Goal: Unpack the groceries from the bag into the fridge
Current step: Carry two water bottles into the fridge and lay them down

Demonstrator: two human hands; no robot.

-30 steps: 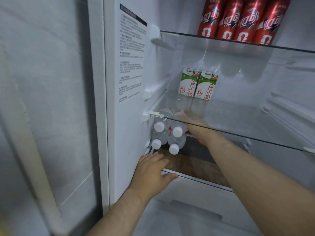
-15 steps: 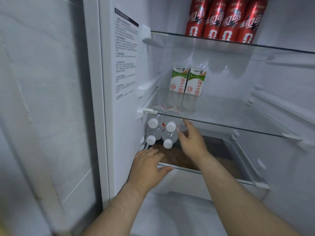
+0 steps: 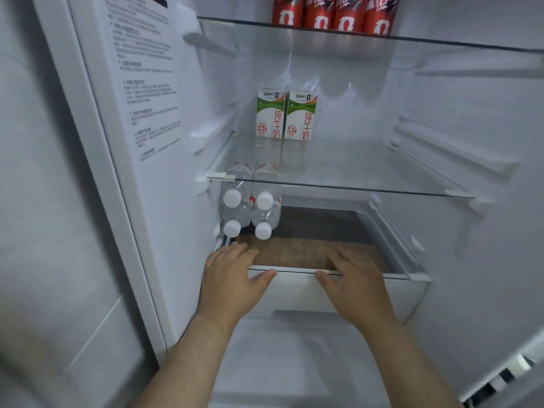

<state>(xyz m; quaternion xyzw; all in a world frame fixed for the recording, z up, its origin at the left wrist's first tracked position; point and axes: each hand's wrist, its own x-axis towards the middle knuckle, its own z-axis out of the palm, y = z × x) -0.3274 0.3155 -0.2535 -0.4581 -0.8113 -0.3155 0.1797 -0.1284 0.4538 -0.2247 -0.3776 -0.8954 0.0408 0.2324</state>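
Note:
The fridge stands open in front of me. Several clear water bottles point(image 3: 250, 207) with white caps lie stacked at the left of the lowest shelf point(image 3: 295, 270), caps toward me. My left hand point(image 3: 232, 278) rests flat on that shelf's front edge just below the bottles, fingers straight and thumb along the rim. My right hand point(image 3: 356, 284) lies the same way further right on the edge. Neither hand holds anything. Two green-and-white milk cartons point(image 3: 285, 116) stand at the back of the middle glass shelf point(image 3: 368, 175). Red cans point(image 3: 332, 13) line the top shelf.
A white drawer front point(image 3: 294, 295) sits right under the shelf edge. The fridge's left inner wall point(image 3: 147, 83) carries a printed label. A grey wall point(image 3: 44, 201) is at far left. No grocery bag is in view.
My right hand has drawn back from the water bottles and come down on the shelf's front edge. My left hand stays on the edge. The view has moved closer and lower.

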